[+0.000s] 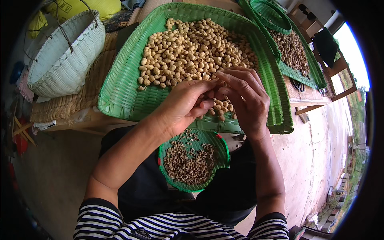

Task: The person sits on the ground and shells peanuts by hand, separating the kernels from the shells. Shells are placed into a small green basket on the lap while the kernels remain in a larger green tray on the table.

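Note:
Unshelled peanuts (186,54) lie heaped in a large green woven tray (129,90) in front of me. My left hand (192,102) and my right hand (246,96) meet above the tray's near right part. Their fingertips touch around something small, perhaps a peanut, mostly hidden by the fingers. The fingers of both hands are curled, and I cannot tell which hand holds it. Below my hands, a green woven basket (223,153) with broken peanut shells (189,165) sits between my legs.
On the left stands a white woven basket (72,66) with thin handles, by a straw mat (72,105). At the back right, another green tray (318,78) holds brownish pieces and a smaller green basket (270,18). A wooden chair frame (339,69) stands at far right.

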